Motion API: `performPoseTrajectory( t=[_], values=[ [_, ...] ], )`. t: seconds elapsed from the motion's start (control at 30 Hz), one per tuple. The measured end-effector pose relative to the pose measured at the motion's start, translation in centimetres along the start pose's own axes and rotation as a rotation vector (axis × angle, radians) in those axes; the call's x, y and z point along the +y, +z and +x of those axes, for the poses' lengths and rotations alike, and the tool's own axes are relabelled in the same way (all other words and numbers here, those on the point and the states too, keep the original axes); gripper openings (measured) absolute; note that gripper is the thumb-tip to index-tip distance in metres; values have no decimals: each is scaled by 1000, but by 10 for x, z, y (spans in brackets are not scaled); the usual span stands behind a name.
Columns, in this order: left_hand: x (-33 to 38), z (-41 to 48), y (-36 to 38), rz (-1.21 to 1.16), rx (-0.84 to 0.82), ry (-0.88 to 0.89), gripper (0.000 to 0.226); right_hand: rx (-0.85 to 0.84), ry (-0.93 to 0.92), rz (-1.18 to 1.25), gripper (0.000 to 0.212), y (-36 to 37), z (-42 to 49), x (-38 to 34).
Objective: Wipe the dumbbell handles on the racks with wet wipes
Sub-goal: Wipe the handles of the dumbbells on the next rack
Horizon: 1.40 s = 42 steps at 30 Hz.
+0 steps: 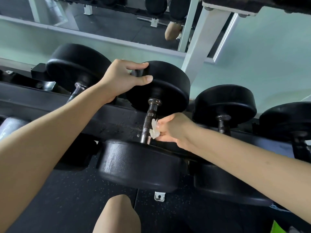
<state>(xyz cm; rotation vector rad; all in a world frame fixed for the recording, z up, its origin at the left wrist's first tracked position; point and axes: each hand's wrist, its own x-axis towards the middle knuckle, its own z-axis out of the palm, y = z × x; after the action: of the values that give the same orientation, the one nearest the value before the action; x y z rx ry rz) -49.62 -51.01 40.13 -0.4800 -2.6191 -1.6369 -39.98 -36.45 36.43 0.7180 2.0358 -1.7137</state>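
A black dumbbell lies across the low rack (109,118), its far head (168,88) up and its near head (139,165) toward me. Between them runs the knurled metal handle (149,121). My left hand (124,78) grips the top edge of the far head, fingers curled over the rim and thumb on its face. My right hand (171,128) pinches a crumpled white wet wipe (154,130) and holds it against the right side of the handle, near its lower end.
Another dumbbell (75,64) sits on the rack to the left, and two more (225,105) (289,118) to the right. A white rack upright (200,44) rises behind, below an upper shelf. A mirror runs along the wall. My knee (117,216) is over dark speckled floor.
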Motion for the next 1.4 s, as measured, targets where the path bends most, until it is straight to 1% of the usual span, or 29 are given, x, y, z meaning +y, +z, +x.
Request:
performPoseTrajectory(
  t=[0.03, 0.1, 0.13, 0.17, 0.27, 0.37, 0.43, 0.5, 0.6, 0.7, 0.77, 0.83, 0.9, 0.97, 1.03, 1.07, 1.1, 1.13, 1.17, 1.23, 1.27, 1.33, 1.37, 1.4],
  values=[
    [0, 0, 0, -3, 0, -3, 46, 14, 4, -17, 13, 2, 3, -4],
    [1, 0, 0, -12, -3, -8, 46, 111, -70, 55, 10, 5, 10, -11],
    [0, 0, 0, -17, -4, -10, 45, 148, -102, 103, 15, 5, 15, -10],
    [0, 0, -1, -19, -4, -11, 45, 148, -122, 164, 18, 6, 18, -7],
    [0, 1, -1, -21, 2, -10, 45, 48, -46, 229, 30, 9, 5, 7],
    [0, 1, -1, -14, 4, -10, 45, -11, -2, 153, 34, 6, 1, 10],
    [1, 1, -1, -2, -1, -11, 45, -57, 24, 203, 31, 5, 6, 1],
    [1, 0, -1, 3, -5, -11, 45, -67, 25, 245, 27, 3, 11, -6],
    [0, 0, -1, 8, -2, -15, 45, -107, 28, 282, 16, 4, 10, 2],
    [0, 1, -2, 7, 3, -13, 46, -185, 126, 227, 17, 10, 2, 17],
    [0, 1, -2, 2, -6, -20, 46, -223, 187, 184, 17, 6, 5, 13],
    [-1, 1, -2, 2, -8, -22, 45, -213, 216, 218, 17, -2, 14, 0],
    [-2, 1, -1, -1, -4, -21, 45, -170, 213, 293, 21, -8, 19, -13],
    [-2, 1, -1, -5, -5, -21, 46, -141, 187, 356, 32, -8, 18, -17],
    [-3, 1, -1, -3, -5, -21, 46, -179, 151, 351, 40, -8, 9, -13],
    [-3, 1, -1, -3, -6, -21, 46, -186, 122, 287, 37, -10, 5, -9],
    [-2, 2, -1, -3, -7, -22, 46, -156, 73, 202, 34, -13, 0, -6],
    [-2, 2, 0, -4, -8, -25, 46, -91, -24, 83, 32, -17, -4, -4],
    [-2, 1, 0, -5, -6, -29, 46, -12, -183, -75, 29, -22, -8, -5],
    [-1, 1, 0, -2, -2, -28, 46, 163, -628, -509, 29, -27, -5, -9],
    [-1, 1, -1, 2, -3, -26, 46, 152, -788, -740, 32, -27, -1, -13],
    [1, 0, -2, 14, -13, -24, 46, 11, -986, -1195, 30, -18, 13, -18],
    [1, 0, -2, 18, -18, -25, 46, -56, -1070, -1362, 28, -13, 20, -19],
    [1, 0, -2, 24, -21, -25, 46, -88, -1138, -1448, 32, -12, 28, -17]
  ],
)
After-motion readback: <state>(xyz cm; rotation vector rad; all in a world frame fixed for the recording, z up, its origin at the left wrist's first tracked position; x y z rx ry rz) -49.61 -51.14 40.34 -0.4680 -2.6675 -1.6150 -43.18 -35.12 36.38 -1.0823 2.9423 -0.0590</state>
